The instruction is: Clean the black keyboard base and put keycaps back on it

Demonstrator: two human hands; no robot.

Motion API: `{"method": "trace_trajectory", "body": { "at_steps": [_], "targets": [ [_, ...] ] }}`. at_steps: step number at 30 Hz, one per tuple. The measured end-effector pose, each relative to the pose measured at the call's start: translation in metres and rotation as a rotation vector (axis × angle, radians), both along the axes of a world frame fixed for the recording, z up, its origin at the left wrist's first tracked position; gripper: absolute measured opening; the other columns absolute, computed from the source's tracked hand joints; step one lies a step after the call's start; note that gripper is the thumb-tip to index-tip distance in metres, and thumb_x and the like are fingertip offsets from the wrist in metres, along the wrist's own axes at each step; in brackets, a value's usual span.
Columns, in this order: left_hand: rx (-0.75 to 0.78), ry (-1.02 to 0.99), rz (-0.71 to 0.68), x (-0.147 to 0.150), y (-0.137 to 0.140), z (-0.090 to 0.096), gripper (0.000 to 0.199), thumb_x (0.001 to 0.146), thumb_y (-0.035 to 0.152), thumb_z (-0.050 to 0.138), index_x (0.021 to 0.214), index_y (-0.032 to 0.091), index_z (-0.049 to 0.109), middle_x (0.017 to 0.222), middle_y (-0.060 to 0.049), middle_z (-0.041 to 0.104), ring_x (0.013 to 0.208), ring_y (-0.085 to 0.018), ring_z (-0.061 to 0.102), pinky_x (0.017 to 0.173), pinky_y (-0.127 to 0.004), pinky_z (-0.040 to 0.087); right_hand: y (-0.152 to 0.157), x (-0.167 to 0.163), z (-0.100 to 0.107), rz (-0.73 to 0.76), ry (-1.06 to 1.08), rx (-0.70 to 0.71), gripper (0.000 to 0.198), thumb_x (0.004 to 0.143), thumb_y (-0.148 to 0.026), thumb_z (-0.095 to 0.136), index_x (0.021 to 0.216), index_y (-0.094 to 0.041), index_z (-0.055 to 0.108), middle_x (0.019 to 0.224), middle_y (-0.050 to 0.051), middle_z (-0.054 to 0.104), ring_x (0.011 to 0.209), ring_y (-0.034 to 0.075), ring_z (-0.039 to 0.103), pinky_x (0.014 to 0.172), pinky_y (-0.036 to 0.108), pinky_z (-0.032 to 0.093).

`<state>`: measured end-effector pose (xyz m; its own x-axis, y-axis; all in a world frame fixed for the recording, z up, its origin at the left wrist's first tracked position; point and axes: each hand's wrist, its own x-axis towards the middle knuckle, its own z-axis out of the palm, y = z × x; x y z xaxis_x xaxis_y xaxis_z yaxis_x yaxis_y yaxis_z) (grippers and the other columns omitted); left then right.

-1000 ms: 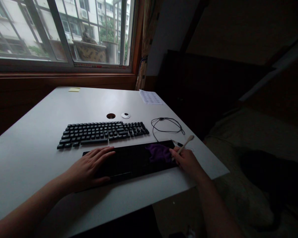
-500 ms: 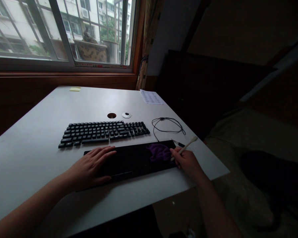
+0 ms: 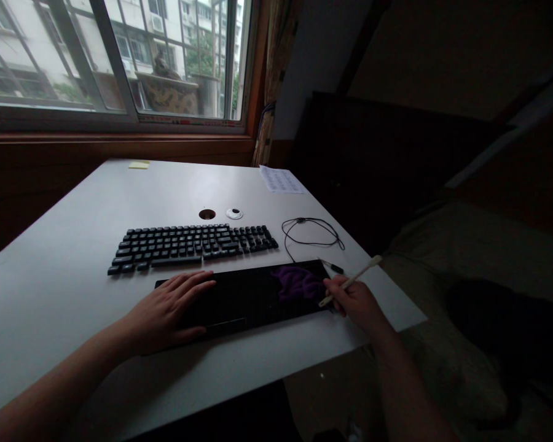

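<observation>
A black keyboard base (image 3: 249, 298), stripped of its keycaps, lies along the front of the white table. My left hand (image 3: 172, 307) rests on its left end, fingers stretched out and apart. A crumpled purple cloth (image 3: 297, 283) covers part of the base's right side. Just right of the cloth, my right hand (image 3: 352, 301) is closed around a pale toothbrush (image 3: 357, 275). Its thicker end points up and right, and its narrow end points down toward the base's right edge. Behind the base, black keycaps (image 3: 188, 242) are laid out in keyboard order.
A coiled black cable (image 3: 313, 221) lies behind the base's right end. A small dark-handled tool (image 3: 335, 268) sits near my right hand. Farther back are a round cable hole (image 3: 207, 215), its white cover (image 3: 235, 213), a printed sheet (image 3: 282, 180) and yellow sticky notes (image 3: 139, 165).
My right hand has shifted slightly right with the toothbrush, away from the cloth, so the toothbrush's lower end now shows. My left hand and the keyboard base stay put.
</observation>
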<state>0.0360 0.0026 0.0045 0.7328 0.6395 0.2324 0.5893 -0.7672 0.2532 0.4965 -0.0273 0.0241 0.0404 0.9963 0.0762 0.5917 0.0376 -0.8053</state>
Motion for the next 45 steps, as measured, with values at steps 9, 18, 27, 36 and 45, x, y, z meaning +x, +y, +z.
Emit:
{"method": "trace_trajectory", "body": {
  "at_steps": [9, 18, 27, 36, 45],
  "targets": [
    [0.01, -0.013, -0.013, 0.002, 0.0, 0.003, 0.079, 0.093, 0.055, 0.068, 0.16, 0.028, 0.034, 0.165, -0.01, 0.038, 0.143, -0.037, 0.045, 0.116, -0.055, 0.043, 0.007, -0.014, -0.013, -0.118, -0.032, 0.026, 0.05, 0.097, -0.062, 0.054, 0.065, -0.023, 0.055, 0.047, -0.004, 0.053, 0.039, 0.013, 0.051, 0.042, 0.024, 0.038],
    [-0.005, -0.003, 0.002, 0.002, 0.0, 0.003, 0.084, 0.091, 0.055, 0.07, 0.161, 0.027, 0.031, 0.165, -0.01, 0.038, 0.142, -0.037, 0.045, 0.116, -0.055, 0.044, -0.001, -0.013, -0.004, -0.03, -0.169, 0.036, 0.05, 0.1, -0.056, 0.05, 0.063, -0.023, 0.052, 0.046, -0.004, 0.052, 0.041, 0.014, 0.053, 0.048, 0.025, 0.04],
    [-0.004, -0.014, -0.006, 0.002, 0.0, 0.003, 0.082, 0.093, 0.055, 0.068, 0.161, 0.028, 0.032, 0.165, -0.01, 0.039, 0.143, -0.037, 0.046, 0.115, -0.056, 0.044, -0.001, -0.015, -0.004, -0.072, -0.075, 0.104, 0.048, 0.099, -0.059, 0.051, 0.069, -0.023, 0.06, 0.049, -0.003, 0.054, 0.044, 0.015, 0.054, 0.048, 0.027, 0.04],
    [0.005, 0.013, -0.008, 0.002, 0.0, 0.003, 0.081, 0.093, 0.056, 0.067, 0.161, 0.027, 0.031, 0.165, -0.011, 0.039, 0.143, -0.037, 0.044, 0.115, -0.056, 0.044, -0.003, -0.011, -0.011, -0.044, -0.1, 0.046, 0.049, 0.1, -0.058, 0.052, 0.067, -0.023, 0.058, 0.049, -0.003, 0.054, 0.046, 0.015, 0.054, 0.052, 0.026, 0.04],
    [-0.004, -0.013, -0.01, 0.001, 0.0, 0.003, 0.081, 0.093, 0.055, 0.068, 0.161, 0.029, 0.032, 0.165, -0.01, 0.038, 0.143, -0.037, 0.045, 0.116, -0.055, 0.043, 0.0, -0.019, -0.007, -0.01, -0.102, 0.04, 0.048, 0.099, -0.059, 0.053, 0.067, -0.023, 0.057, 0.05, -0.003, 0.056, 0.045, 0.015, 0.054, 0.05, 0.026, 0.04]
  ]
}}
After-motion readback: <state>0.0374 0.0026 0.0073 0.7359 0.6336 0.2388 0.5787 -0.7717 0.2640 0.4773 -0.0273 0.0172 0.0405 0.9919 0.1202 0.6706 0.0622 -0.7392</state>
